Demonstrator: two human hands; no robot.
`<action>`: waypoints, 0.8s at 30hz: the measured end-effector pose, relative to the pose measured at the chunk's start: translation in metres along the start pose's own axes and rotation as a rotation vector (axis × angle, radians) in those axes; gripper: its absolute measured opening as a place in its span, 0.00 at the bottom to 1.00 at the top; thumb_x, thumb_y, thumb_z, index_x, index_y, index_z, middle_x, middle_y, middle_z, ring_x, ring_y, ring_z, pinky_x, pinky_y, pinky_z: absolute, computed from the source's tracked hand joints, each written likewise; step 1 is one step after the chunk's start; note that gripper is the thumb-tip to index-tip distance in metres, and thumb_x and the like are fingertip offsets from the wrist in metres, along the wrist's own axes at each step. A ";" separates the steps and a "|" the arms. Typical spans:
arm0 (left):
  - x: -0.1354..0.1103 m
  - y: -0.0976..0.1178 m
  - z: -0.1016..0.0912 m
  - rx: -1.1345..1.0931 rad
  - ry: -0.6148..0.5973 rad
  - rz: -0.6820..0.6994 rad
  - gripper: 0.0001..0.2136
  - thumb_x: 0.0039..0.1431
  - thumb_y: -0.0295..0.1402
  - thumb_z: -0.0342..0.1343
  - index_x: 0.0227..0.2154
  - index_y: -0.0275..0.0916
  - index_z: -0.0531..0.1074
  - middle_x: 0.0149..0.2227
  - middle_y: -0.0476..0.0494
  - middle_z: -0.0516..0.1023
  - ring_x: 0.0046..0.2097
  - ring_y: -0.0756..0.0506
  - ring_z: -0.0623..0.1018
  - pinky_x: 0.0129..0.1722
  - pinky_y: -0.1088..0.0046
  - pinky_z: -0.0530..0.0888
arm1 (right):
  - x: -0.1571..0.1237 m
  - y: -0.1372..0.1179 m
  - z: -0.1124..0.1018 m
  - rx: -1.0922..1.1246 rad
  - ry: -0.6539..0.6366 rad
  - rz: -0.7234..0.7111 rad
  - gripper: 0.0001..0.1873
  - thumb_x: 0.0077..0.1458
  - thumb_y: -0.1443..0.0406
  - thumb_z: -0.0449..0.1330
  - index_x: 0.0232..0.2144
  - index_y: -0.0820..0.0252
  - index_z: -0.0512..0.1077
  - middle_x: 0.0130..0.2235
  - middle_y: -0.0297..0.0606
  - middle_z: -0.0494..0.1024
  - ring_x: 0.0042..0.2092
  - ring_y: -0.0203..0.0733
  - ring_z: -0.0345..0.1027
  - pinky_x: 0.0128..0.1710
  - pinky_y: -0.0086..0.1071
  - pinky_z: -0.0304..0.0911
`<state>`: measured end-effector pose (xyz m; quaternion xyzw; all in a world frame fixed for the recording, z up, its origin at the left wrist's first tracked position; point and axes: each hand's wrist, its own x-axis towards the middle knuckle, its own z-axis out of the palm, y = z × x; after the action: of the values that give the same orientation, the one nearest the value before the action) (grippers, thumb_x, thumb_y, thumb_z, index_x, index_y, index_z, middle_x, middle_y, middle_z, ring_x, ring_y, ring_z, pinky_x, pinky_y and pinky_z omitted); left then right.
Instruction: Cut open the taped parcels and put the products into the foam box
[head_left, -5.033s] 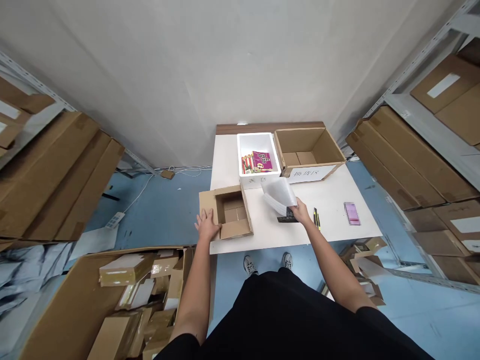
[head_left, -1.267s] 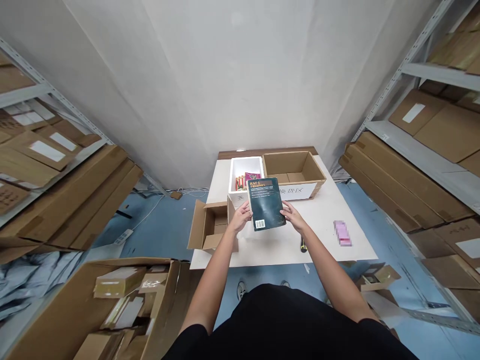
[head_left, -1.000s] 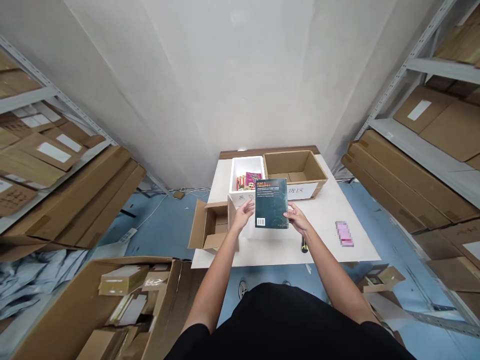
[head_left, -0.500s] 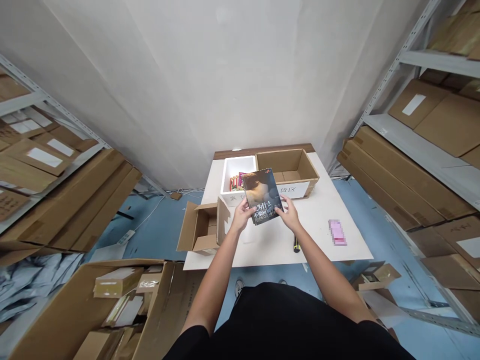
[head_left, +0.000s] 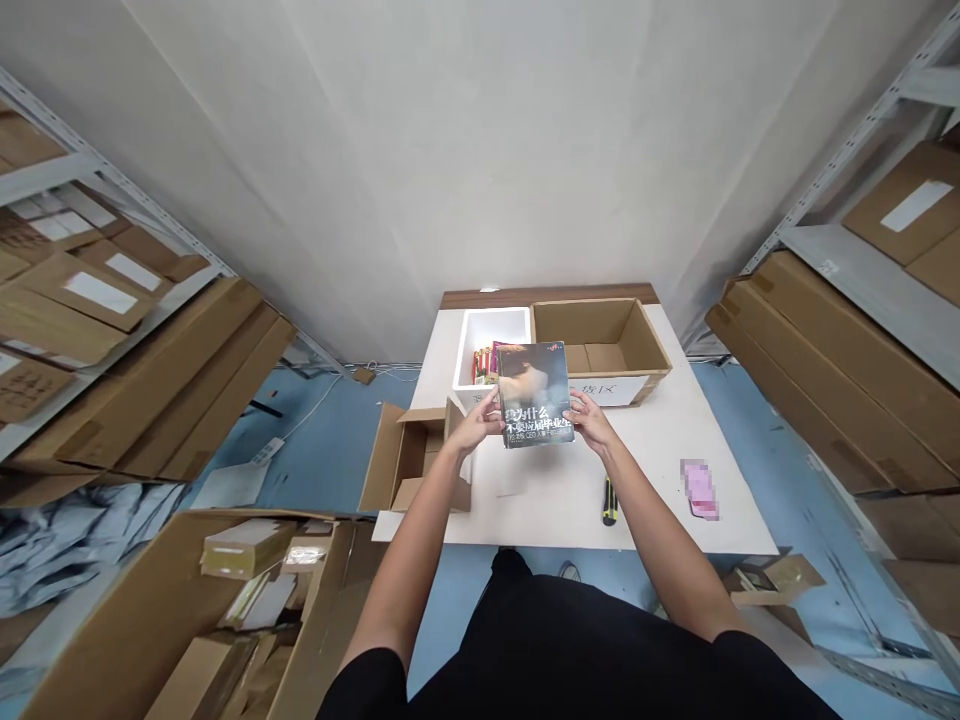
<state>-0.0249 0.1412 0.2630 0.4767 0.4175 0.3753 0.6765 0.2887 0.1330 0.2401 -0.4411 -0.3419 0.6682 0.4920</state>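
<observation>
A dark-covered book [head_left: 535,385] with white Chinese lettering is held up over the table, its front cover facing me. My left hand [head_left: 480,422] grips its left edge, and my right hand [head_left: 590,418] grips the right edge. Behind the book stands a white foam box [head_left: 466,345] with several colourful packets [head_left: 484,365] inside, partly hidden by the book. Beside it, a larger open cardboard box [head_left: 651,350] bears a white label. An open small carton [head_left: 397,455] sits left of my left hand. Below my right hand lies a black-and-yellow box cutter [head_left: 609,502].
A pink blurred item [head_left: 700,490] lies on the right of the white table [head_left: 540,515]. A big carton [head_left: 112,620] of packages stands at lower left. Shelves with cardboard boxes [head_left: 172,390] flank both sides. On the floor at right is an open small box [head_left: 776,578].
The book has turned from a tilt to nearly upright and square to me, still in both hands. My view has shifted slightly, so the table sits differently in the picture.
</observation>
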 end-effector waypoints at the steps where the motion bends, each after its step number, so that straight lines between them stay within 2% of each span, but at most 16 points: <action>1: 0.011 0.002 -0.013 -0.003 0.025 -0.004 0.50 0.48 0.27 0.72 0.74 0.51 0.58 0.54 0.40 0.76 0.39 0.50 0.77 0.44 0.67 0.78 | 0.012 0.000 0.008 -0.006 0.007 0.002 0.38 0.34 0.59 0.79 0.50 0.48 0.72 0.42 0.33 0.82 0.37 0.42 0.75 0.34 0.33 0.66; 6: 0.076 0.015 -0.072 0.017 0.214 0.012 0.44 0.49 0.27 0.69 0.71 0.43 0.64 0.55 0.36 0.78 0.40 0.48 0.78 0.46 0.65 0.78 | 0.093 -0.006 0.054 -0.055 0.036 -0.007 0.39 0.35 0.56 0.78 0.51 0.49 0.71 0.39 0.33 0.82 0.37 0.44 0.75 0.37 0.36 0.68; 10: 0.122 0.029 -0.111 0.040 0.299 0.026 0.44 0.50 0.26 0.67 0.72 0.40 0.61 0.60 0.33 0.76 0.49 0.43 0.80 0.51 0.63 0.76 | 0.161 -0.008 0.084 -0.108 0.072 0.002 0.40 0.34 0.57 0.76 0.52 0.51 0.71 0.38 0.32 0.80 0.37 0.43 0.74 0.37 0.36 0.68; 13: 0.144 0.035 -0.136 0.096 0.362 0.036 0.46 0.50 0.26 0.68 0.73 0.42 0.58 0.65 0.32 0.72 0.58 0.39 0.77 0.58 0.62 0.73 | 0.194 -0.005 0.093 -0.219 0.169 -0.005 0.40 0.37 0.56 0.74 0.55 0.52 0.72 0.43 0.36 0.80 0.43 0.46 0.75 0.40 0.36 0.69; 16: 0.153 0.037 -0.154 0.208 0.478 0.057 0.43 0.52 0.30 0.70 0.71 0.43 0.61 0.70 0.32 0.66 0.67 0.34 0.70 0.64 0.59 0.69 | 0.205 -0.001 0.092 -0.317 0.251 -0.041 0.39 0.41 0.55 0.72 0.58 0.50 0.73 0.51 0.42 0.80 0.50 0.49 0.75 0.45 0.39 0.70; 19: 0.150 0.036 -0.157 0.252 0.514 0.076 0.37 0.56 0.33 0.69 0.68 0.43 0.66 0.71 0.33 0.65 0.66 0.33 0.70 0.65 0.57 0.68 | 0.197 0.003 0.088 -0.326 0.234 -0.059 0.36 0.45 0.54 0.71 0.58 0.49 0.73 0.54 0.44 0.80 0.53 0.51 0.74 0.47 0.42 0.72; 21: 0.143 0.034 -0.150 0.257 0.514 0.092 0.33 0.58 0.34 0.68 0.66 0.43 0.69 0.70 0.34 0.67 0.64 0.34 0.73 0.64 0.57 0.70 | 0.185 0.007 0.085 -0.296 0.223 -0.059 0.35 0.46 0.54 0.71 0.57 0.50 0.74 0.53 0.44 0.81 0.51 0.51 0.75 0.46 0.43 0.73; 24: 0.127 0.030 -0.127 0.270 0.492 0.129 0.30 0.58 0.32 0.66 0.64 0.42 0.71 0.68 0.36 0.70 0.61 0.36 0.75 0.62 0.58 0.71 | 0.162 0.015 0.079 -0.255 0.230 -0.057 0.34 0.46 0.54 0.70 0.56 0.52 0.74 0.51 0.43 0.82 0.49 0.50 0.76 0.45 0.41 0.73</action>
<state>-0.0985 0.3057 0.2401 0.4826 0.5840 0.4631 0.4599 0.1898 0.2827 0.2151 -0.5635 -0.3777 0.5505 0.4865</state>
